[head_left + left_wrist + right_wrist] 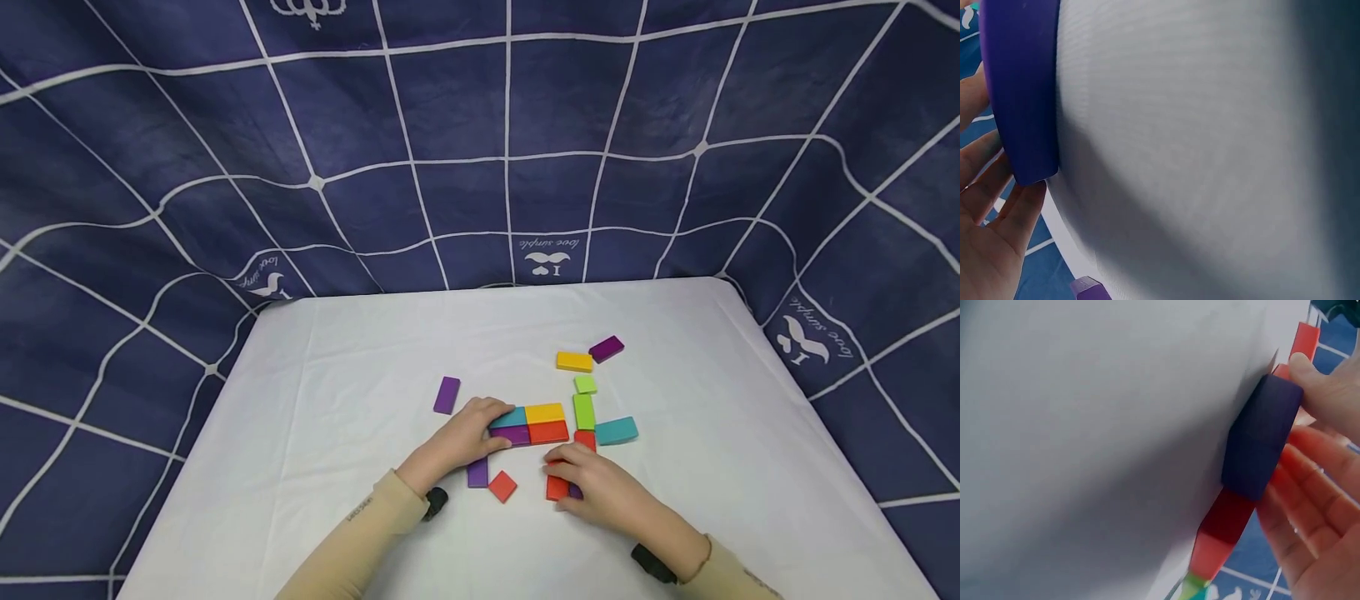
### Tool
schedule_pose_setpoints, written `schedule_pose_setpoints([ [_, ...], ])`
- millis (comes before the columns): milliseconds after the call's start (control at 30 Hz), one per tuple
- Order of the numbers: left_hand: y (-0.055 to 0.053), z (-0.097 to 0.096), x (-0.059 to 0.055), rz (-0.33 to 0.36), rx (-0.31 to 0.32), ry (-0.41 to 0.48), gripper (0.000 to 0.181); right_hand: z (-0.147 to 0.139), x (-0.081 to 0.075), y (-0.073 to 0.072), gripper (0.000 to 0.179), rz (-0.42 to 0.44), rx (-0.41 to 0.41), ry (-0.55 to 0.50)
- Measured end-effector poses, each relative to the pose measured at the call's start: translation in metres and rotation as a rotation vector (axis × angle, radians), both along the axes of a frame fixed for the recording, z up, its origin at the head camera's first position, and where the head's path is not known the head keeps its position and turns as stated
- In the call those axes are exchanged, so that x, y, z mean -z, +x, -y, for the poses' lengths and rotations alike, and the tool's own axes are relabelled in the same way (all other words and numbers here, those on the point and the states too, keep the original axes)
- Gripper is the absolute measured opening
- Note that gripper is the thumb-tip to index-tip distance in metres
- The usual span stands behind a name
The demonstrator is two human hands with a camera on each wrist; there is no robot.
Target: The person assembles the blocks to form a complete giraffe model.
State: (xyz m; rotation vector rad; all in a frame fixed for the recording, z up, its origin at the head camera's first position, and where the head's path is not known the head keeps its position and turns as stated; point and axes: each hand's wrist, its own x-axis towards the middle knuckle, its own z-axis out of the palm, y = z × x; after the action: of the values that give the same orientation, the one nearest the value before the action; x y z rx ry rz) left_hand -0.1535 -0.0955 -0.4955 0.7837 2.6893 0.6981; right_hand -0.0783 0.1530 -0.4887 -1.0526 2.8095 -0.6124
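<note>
My left hand (461,435) grips the left end of a two-row group of flat blocks. Its thumb lies along the front of a purple block (512,435), and its fingers reach behind a teal block (510,417). A yellow block (544,412) and a red front block (548,431) form the group's right half. Closer to me, my right hand (603,492) pinches a red block (557,488) between thumb and fingers. Beside that block, a dark purple block (1263,434) partly hides the fingers in the right wrist view.
A purple block (477,473) and a tilted red square (502,486) lie near my left wrist. Right of the group stand green (583,412), red (585,439) and teal (617,431) blocks. Farther back are yellow (574,362) and purple (607,348) ones; another purple block (447,395) lies left.
</note>
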Motion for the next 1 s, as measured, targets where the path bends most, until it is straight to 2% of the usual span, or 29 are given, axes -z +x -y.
schedule_pose_setpoints([
  [200, 0.0, 0.0, 0.0, 0.006, -0.002, 0.0, 0.058, -0.014, -0.002, -0.001, 0.041, 0.013, 0.017, -0.014],
  [500, 0.0, 0.002, 0.001, 0.003, 0.007, 0.001, 0.058, -0.023, 0.001, -0.005, 0.044, -0.061, 0.002, -0.016],
  [1000, 0.0, 0.002, 0.002, -0.004, 0.013, 0.003, 0.058, -0.023, 0.0, -0.01, 0.043, -0.039, 0.013, -0.018],
])
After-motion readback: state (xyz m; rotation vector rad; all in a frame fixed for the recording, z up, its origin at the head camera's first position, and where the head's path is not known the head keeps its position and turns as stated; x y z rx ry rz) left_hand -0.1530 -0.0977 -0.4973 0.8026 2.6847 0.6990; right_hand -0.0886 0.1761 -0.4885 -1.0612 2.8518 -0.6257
